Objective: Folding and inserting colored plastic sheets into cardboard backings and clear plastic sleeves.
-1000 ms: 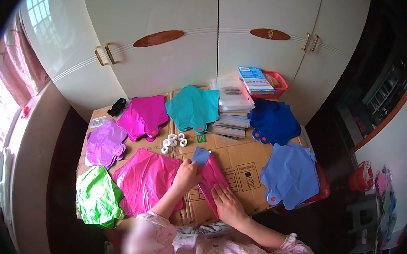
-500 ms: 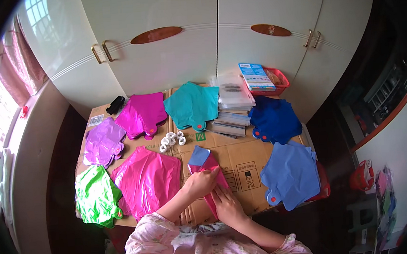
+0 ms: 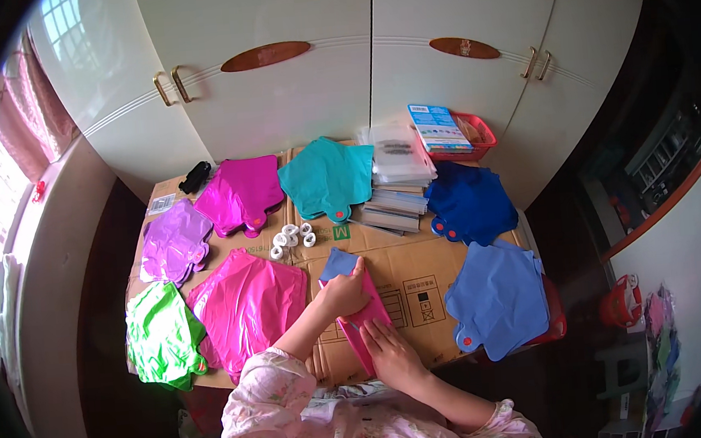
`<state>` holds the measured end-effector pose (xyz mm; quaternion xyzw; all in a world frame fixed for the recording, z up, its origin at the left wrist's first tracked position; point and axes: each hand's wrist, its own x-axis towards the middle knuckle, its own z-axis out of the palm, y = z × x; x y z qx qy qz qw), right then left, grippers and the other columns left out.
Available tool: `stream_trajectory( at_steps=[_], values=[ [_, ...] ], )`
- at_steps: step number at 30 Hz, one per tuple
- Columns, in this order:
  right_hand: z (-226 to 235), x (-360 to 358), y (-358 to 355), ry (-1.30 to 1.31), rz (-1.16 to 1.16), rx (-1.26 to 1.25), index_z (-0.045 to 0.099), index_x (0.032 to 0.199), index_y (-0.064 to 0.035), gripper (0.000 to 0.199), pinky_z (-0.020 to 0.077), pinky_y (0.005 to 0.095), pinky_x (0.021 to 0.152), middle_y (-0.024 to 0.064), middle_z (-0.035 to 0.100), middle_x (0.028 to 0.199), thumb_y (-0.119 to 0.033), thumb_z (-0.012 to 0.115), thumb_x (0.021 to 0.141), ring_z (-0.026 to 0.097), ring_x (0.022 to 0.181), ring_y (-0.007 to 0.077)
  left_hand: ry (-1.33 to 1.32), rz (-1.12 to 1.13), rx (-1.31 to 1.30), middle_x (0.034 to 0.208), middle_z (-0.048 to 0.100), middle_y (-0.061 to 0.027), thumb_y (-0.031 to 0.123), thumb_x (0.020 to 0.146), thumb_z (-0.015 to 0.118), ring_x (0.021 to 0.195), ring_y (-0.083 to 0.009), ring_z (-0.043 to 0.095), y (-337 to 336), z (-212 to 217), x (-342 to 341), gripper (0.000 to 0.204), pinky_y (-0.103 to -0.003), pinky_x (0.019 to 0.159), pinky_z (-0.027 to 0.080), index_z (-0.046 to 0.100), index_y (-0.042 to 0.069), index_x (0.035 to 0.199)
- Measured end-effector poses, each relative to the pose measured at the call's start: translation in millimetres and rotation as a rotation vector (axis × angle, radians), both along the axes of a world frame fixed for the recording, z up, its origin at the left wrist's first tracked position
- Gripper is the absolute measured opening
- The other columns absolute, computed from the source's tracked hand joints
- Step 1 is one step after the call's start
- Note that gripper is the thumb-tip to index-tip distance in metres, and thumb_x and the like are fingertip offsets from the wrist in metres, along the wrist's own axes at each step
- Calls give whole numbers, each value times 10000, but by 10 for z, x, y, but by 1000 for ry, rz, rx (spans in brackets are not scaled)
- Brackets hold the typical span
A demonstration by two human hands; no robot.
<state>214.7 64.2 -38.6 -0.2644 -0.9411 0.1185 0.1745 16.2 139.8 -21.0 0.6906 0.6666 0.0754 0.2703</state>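
Note:
A pink foil balloon [image 3: 379, 301], folded into a narrow strip, lies flat on the cardboard in front of me, with a blue foil piece [image 3: 338, 263] showing at its far end. My left hand [image 3: 344, 294] is closed over the upper part of the strip, fingers curled and thumb pointing away from me. Lower down, my right hand [image 3: 396, 359] rests on the strip with its fingers stretched out flat. A larger pink foil stack [image 3: 250, 305] lies left of my left hand. Beyond it sit several small white rolls [image 3: 290, 238].
Flat foil stacks ring the cardboard [image 3: 412, 263]: green [image 3: 161, 328], lilac [image 3: 173, 243], magenta [image 3: 237, 193], teal [image 3: 327, 178], dark blue [image 3: 473, 203] and light blue [image 3: 498, 296]. Clear bags [image 3: 399, 157], grey cards [image 3: 391, 214] and a red basket [image 3: 475, 131] stand before the white cabinet [image 3: 267, 102].
My left hand has shifted slightly, its thumb now extended along the strip. Less pink shows around the blue end, and the strip looks flatter. My right hand stays nearly in place.

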Motion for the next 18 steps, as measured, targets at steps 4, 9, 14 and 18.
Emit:
stream_trajectory(
  at_steps=[4,9,14,18],
  values=[
    [71,261,-29,-49,79,0,480,1272,69,476,318,456,1099,235,464,1358,-95,528,829,434,1293,349,-103,-59,-48,754,659,-251,280,741,672,633,-377,666,-20,110,-50,991,-402,669,554,80,-28,1474],
    [377,576,102,-142,214,-179,567,1241,-36,391,347,496,1072,157,584,1254,-222,568,897,540,1203,244,-254,-29,-235,759,674,-227,197,730,715,580,-285,679,-65,320,-77,1047,-348,595,563,11,-34,1470],
    [357,220,808,194,63,-171,710,1021,-104,209,474,474,919,74,703,997,-164,643,832,653,964,234,-290,-24,-251,736,675,-216,197,725,746,555,-263,677,-66,349,-72,1083,-331,552,561,-7,-39,1467],
    [166,-137,1226,139,-8,-18,733,999,-153,249,446,435,949,61,619,1217,-162,702,752,550,1145,266,-208,-57,-174,721,673,-215,215,713,769,558,-264,677,-18,205,-81,1102,-333,542,562,6,-38,1467]
  ],
)
